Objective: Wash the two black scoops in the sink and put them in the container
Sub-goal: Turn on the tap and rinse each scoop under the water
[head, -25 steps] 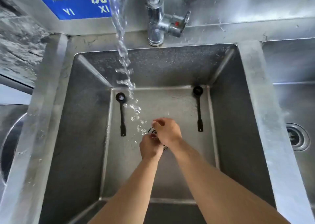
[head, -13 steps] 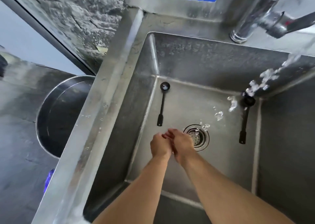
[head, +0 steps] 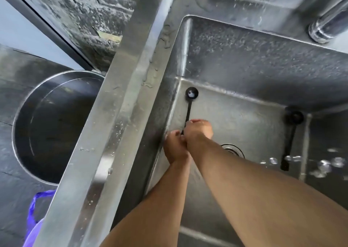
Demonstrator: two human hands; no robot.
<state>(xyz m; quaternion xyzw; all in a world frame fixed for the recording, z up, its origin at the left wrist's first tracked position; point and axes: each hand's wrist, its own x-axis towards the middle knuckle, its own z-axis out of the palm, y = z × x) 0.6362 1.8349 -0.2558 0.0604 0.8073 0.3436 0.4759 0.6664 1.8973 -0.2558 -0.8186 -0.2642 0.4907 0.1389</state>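
Two black scoops lie on the floor of the steel sink (head: pixel 244 62). The left scoop (head: pixel 191 94) points its bowl away from me, with a drop of water in it. My right hand (head: pixel 199 131) is curled over the lower end of its handle. My left hand (head: pixel 175 148) presses against the right one at the handle's tip, and its hold is hidden. The right scoop (head: pixel 292 122) rests untouched by the right wall. A round steel container (head: pixel 62 76) stands outside the sink on the left.
The sink's wide wet rim (head: pixel 120 115) separates the basin from the container. The drain (head: pixel 234 150) sits just right of my forearms. The tap base (head: pixel 327 26) is at the top right, water drops (head: pixel 323 165) fall near the right scoop, and a purple bag (head: pixel 34 226) lies bottom left.
Both hands moved left from the drain to the left scoop's handle, and my right hand closed over it. The view swung left, bringing the container into sight.
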